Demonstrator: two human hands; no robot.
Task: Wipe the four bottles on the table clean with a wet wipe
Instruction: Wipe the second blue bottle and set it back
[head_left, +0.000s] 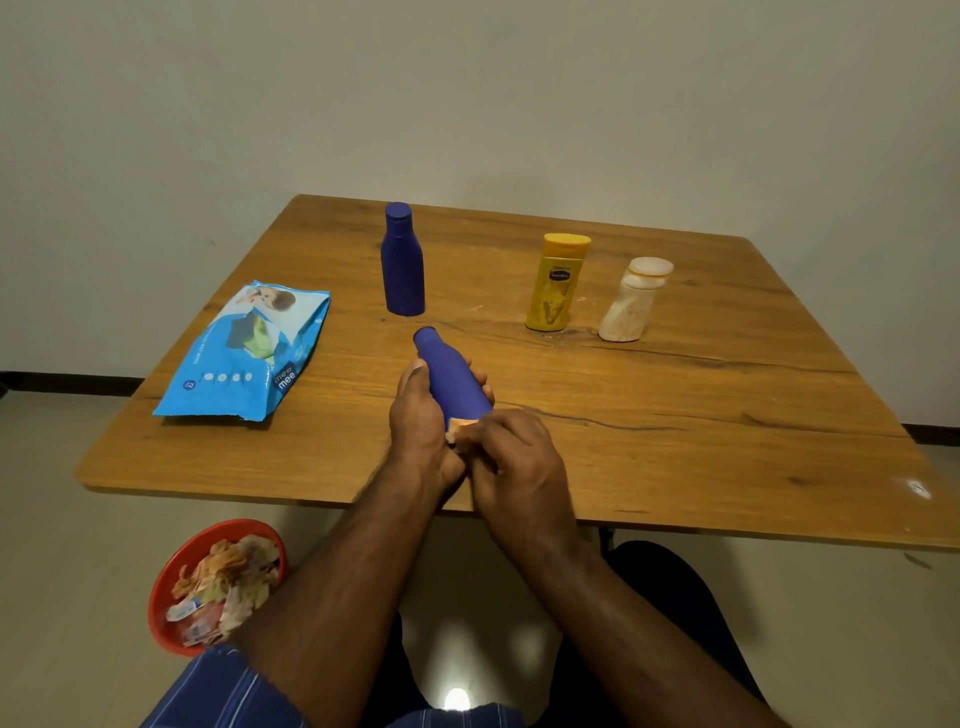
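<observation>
A: Over the near middle of the wooden table (675, 415), the left hand (421, 415) has its fingers and thumb wrapped round a dark blue bottle (449, 371), which is tipped so the cap end points to the far side.

B: And the right hand (514, 452) is bunched at the bottle's near end, fingers curled over a crumpled wipe (460, 428). Only a small pale, orange-stained scrap of it peeks out between the two hands.

A: It sits against the bottom of the bottle, right where the hands meet.

B: Look farther back: a second dark blue bottle (402, 262) stands upright just beyond the held one, cap on.

A: To the right, a yellow bottle (556, 283) stands upright too, and just beside it on the right a pale, smeared bottle (631, 304) leans a little.

B: On the left side of the table lies the blue pack of wet wipes (244, 353), flat, well apart from the bottles.

A: Down on the floor at near left, a red bowl (166, 587) holds a heap of crumpled, orange-stained scraps.

B: Striped blue cloth shows at the bottom edge, under the forearms.
</observation>
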